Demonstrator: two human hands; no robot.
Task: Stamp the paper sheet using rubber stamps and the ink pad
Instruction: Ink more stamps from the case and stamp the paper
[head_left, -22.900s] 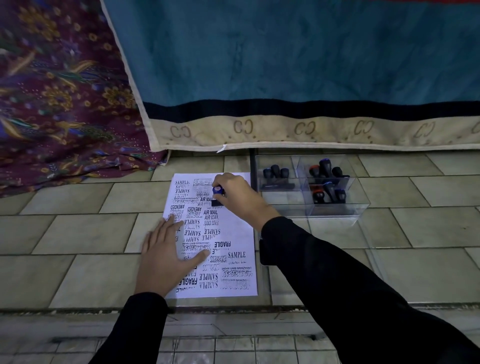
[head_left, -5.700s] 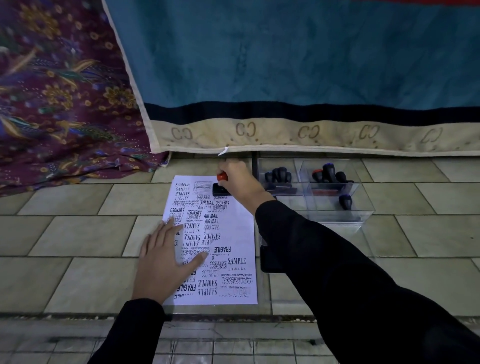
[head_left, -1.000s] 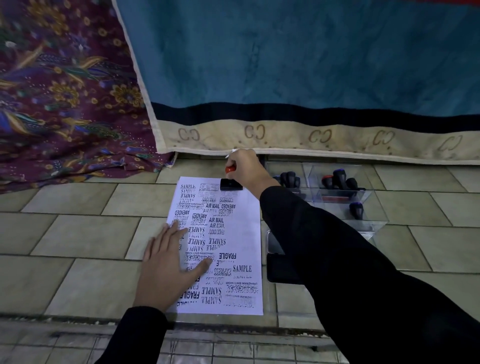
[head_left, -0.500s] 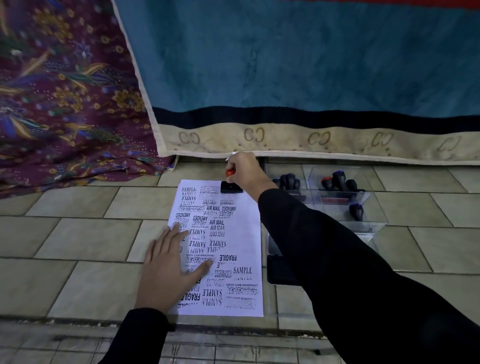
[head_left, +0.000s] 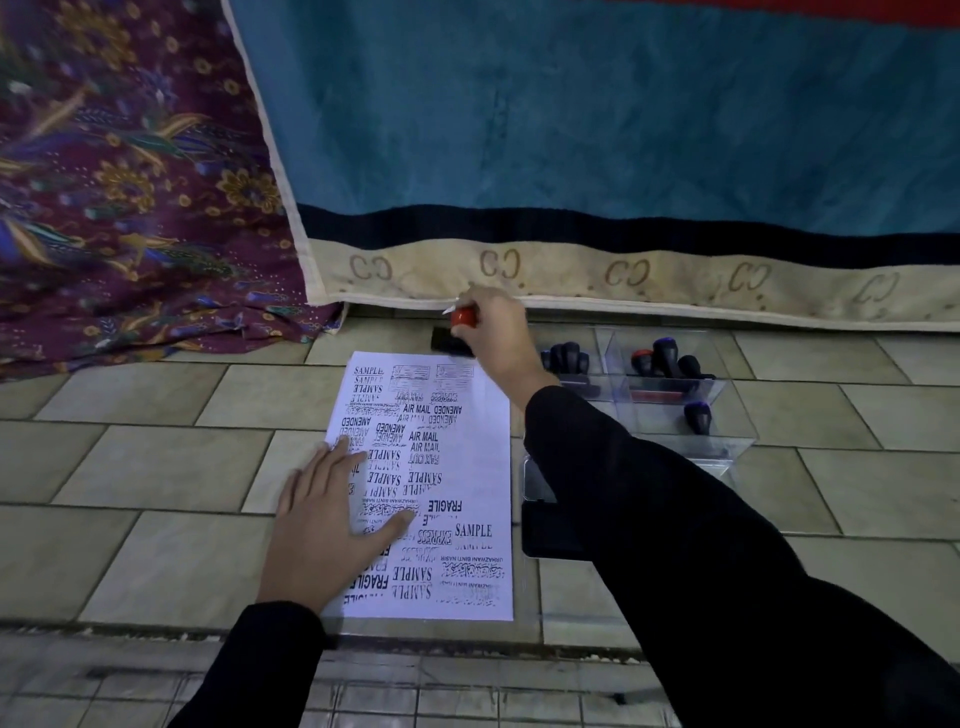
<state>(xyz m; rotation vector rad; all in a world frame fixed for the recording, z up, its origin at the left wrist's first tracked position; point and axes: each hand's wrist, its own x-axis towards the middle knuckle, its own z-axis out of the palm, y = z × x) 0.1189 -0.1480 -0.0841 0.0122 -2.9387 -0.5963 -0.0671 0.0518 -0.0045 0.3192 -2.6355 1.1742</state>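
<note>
Stamp (head_left: 453, 332) has lifted off the sheet (head_left: 467, 467), now just past its top edge, gripped in your right hand (head_left: 493, 338). Left hand (head_left: 332, 519) lies flat, open on the sheet. Re-ink on the pad (head_left: 550, 535) beside the sheet, then press squarely.

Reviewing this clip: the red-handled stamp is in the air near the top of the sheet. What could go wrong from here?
1. The stamp in the right hand hangs just past the sheet's far edge; pressed there, it may mark the tiles.
2. The sheet's left side is crowded with overlapping prints, so another there may be unreadable.
3. The left hand lies on prints; wet ink could smear.
</note>
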